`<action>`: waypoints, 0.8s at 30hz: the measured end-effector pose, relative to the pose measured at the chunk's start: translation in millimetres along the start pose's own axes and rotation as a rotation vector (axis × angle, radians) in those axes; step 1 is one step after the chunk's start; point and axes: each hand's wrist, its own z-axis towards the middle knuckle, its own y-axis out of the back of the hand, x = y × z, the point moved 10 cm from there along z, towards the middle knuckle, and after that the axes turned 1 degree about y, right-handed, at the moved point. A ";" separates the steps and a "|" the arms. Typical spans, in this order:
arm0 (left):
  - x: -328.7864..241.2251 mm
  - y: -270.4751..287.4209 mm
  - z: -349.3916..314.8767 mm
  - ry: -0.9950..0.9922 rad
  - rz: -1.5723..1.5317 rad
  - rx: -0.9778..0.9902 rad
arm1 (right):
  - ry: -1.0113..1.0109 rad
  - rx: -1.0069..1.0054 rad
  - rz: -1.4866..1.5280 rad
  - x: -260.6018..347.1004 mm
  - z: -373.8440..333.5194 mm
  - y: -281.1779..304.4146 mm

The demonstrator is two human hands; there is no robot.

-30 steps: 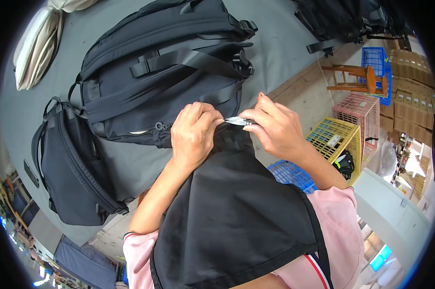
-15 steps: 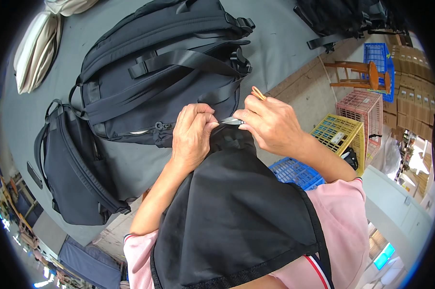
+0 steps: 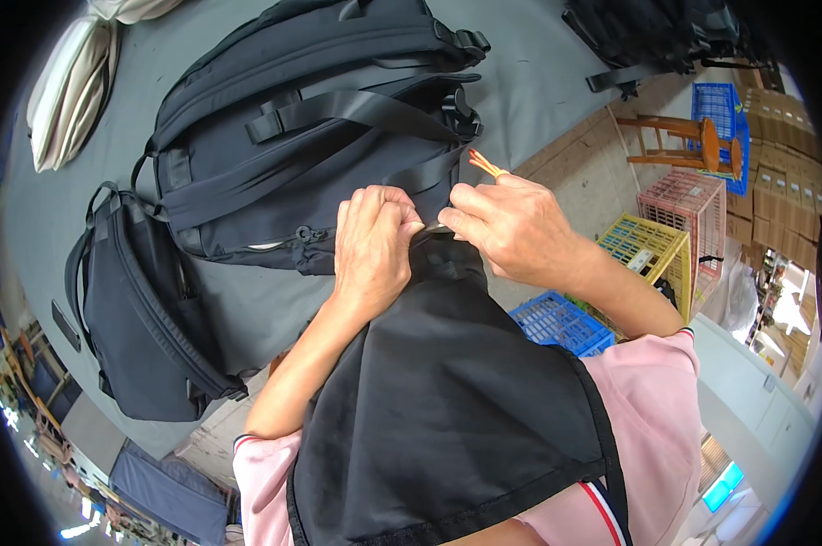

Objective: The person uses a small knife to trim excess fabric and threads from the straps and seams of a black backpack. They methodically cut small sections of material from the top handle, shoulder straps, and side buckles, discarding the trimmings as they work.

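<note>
A large black backpack [image 3: 233,168] lies on the grey-covered table [image 3: 529,82], its straps and buckles uppermost. At its near right corner my left hand [image 3: 373,238] is closed in a pinch; whatever is between the fingertips is hidden. My right hand [image 3: 518,223] grips a pair of thread snips, whose orange handle [image 3: 485,163] sticks up behind the knuckles. Their metal blades [image 3: 437,229] point left toward my left fingertips, mostly covered by my right fingers. Both hands are almost touching, just above the top of my black apron [image 3: 438,391].
A smaller black bag [image 3: 142,309] lies at the left, beside a dark flat phone-like object [image 3: 65,325]. Pale bags [image 3: 70,96] rest at the far left, more black bags [image 3: 656,36] at the far right. Plastic crates [image 3: 643,250], a wooden stool [image 3: 675,141] and cardboard boxes [image 3: 779,182] stand right.
My hands have come closer together, and the snips' blades are now more hidden. The orange handle has tilted, its ends spread a little wider. The view has shifted slightly.
</note>
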 end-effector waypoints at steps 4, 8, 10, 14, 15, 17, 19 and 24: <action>-1.7 0.1 0.6 -0.007 0.003 0.001 | 0.076 -0.007 0.004 1.0 1.9 1.1; 1.4 3.2 0.8 0.025 0.003 -0.016 | 0.053 0.021 0.001 0.3 2.8 -0.3; 9.9 12.0 -0.7 0.094 -0.081 -0.068 | 0.020 -0.003 0.021 -3.2 -1.0 -0.2; 45.5 45.7 -25.0 0.481 -0.785 -0.104 | -0.364 -0.111 0.352 -43.0 -28.0 8.5; 47.1 47.3 -34.2 0.548 -0.986 0.032 | -0.458 -0.128 0.458 -53.4 -38.6 4.6; 42.5 50.9 -56.5 0.494 -1.277 0.278 | -0.632 -0.162 0.675 -69.6 -56.7 -10.9; 51.7 56.7 -56.5 0.575 -0.821 0.259 | -0.688 -0.228 0.771 -74.4 -63.0 -28.1; 26.8 29.5 -2.4 0.376 0.032 0.188 | -0.866 -0.379 1.139 -78.1 -47.2 -72.6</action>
